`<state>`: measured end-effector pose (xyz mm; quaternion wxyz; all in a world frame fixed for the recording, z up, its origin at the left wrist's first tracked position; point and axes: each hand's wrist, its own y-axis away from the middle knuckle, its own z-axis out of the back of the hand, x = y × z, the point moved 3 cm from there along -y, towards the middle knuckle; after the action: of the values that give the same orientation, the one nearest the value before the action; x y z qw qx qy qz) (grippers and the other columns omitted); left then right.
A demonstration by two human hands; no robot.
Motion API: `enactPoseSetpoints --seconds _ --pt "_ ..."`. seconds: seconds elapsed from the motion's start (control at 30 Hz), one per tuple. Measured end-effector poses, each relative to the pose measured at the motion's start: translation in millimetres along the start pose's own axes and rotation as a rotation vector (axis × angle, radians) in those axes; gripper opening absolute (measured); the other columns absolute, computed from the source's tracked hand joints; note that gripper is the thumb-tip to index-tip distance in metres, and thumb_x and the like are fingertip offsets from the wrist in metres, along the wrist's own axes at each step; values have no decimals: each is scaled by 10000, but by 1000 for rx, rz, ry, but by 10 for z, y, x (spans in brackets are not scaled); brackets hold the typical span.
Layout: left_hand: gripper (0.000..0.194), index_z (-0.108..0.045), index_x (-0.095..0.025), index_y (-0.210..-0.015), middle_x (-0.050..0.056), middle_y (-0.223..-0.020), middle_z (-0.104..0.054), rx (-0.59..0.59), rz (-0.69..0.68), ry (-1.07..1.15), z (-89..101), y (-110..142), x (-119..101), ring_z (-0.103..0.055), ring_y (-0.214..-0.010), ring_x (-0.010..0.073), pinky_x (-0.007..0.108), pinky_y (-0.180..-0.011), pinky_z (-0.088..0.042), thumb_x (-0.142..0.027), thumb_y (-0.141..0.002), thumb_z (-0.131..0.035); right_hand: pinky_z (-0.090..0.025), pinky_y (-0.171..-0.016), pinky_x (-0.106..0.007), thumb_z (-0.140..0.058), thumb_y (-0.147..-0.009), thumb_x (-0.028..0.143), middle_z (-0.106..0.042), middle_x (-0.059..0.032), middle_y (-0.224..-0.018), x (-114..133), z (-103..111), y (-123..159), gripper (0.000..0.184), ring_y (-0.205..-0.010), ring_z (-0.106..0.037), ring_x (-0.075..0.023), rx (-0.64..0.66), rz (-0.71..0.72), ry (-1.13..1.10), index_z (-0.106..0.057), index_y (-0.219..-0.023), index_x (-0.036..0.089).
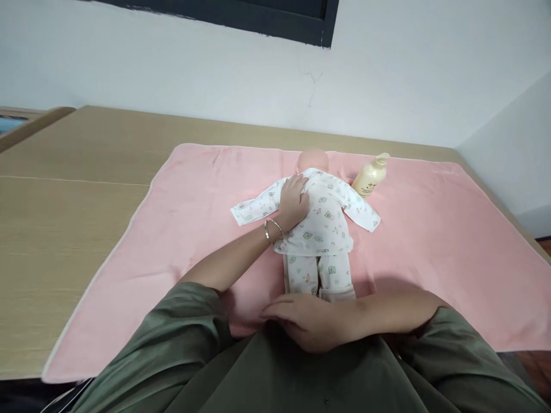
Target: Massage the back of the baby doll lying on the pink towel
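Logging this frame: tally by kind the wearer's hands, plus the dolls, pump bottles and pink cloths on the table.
Hands: 2 (left hand, right hand)
Dolls: 1, the clothed doll
Pump bottles: 1, the yellowish bottle
Cloths: 1, the pink cloth
Total: 5

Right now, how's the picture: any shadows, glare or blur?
In the head view, light is soft without strong glare; that view shows a faint shadow on the pink blanket beside the right forearm; there too, the pattern on the doll is fairly clear, but print on the bottle is too soft to read.
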<state>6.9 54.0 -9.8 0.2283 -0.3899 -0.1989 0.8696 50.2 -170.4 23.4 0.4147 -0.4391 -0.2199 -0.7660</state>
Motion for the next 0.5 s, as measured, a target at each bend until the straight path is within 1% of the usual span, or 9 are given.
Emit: enactPoseSetpoints --seconds 0.07,0.13,0.27,0.37,0.43,0.5 --pt "480 -597 -138 -1226 129 -1360 -592 -21 -13 8 -5 -7 9 -490 -1324 271 501 -1173 -356 -160 -799 -380 -453 -1056 -339 -442 -944 95 -581 -141 -1310 71 -85 34 431 -1212 -553 -224 35 -58 -66 -533 -1365 90" --pt "477 -605 -140 -1214 122 -1330 -610 -38 -24 19 -12 -17 18 -510 -1299 269 488 -1161 -373 -158 -791 -385 -413 -1102 -359 -471 -980 150 -540 -142 -1376 156 -121 69 432 -1271 -517 -240 80 -126 -131 -505 -1408 101" --pt "474 -619 -124 -1201 135 -1310 -620 -45 -30 54 -40 -42 37 -517 -1287 278 484 -1166 -364 -161 -783 -399 -294 -1186 -335 -484 -1036 270 -394 -139 -1510 311 -191 154 479 -1403 -372 -236 163 -216 -299 -433 -1481 99" --pt "469 -624 -142 -1193 121 -1297 -630 -58 -30 72 -58 -56 46 -521 -1278 281 497 -1153 -373 -161 -783 -397 -229 -1216 -338 -468 -1056 372 -302 -127 -1558 358 -343 238 545 -1446 -287 -226 229 -299 -406 -370 -1520 103" --pt "465 -626 -148 -1188 120 -1294 -630 -64 -20 87 -65 -64 52 -519 -1277 285 501 -1147 -376 -162 -784 -398 -179 -1232 -374 -440 -1064 402 -227 -139 -1583 364 -469 296 575 -1472 -214 -236 251 -373 -441 -330 -1534 89" --pt "462 -625 -138 -1187 136 -1296 -624 -58 -8 99 -71 -70 54 -517 -1278 292 499 -1148 -371 -159 -784 -399 -144 -1235 -448 -440 -1058 434 -144 -174 -1596 375 -571 346 636 -1488 -131 -280 241 -416 -414 -274 -1548 64"
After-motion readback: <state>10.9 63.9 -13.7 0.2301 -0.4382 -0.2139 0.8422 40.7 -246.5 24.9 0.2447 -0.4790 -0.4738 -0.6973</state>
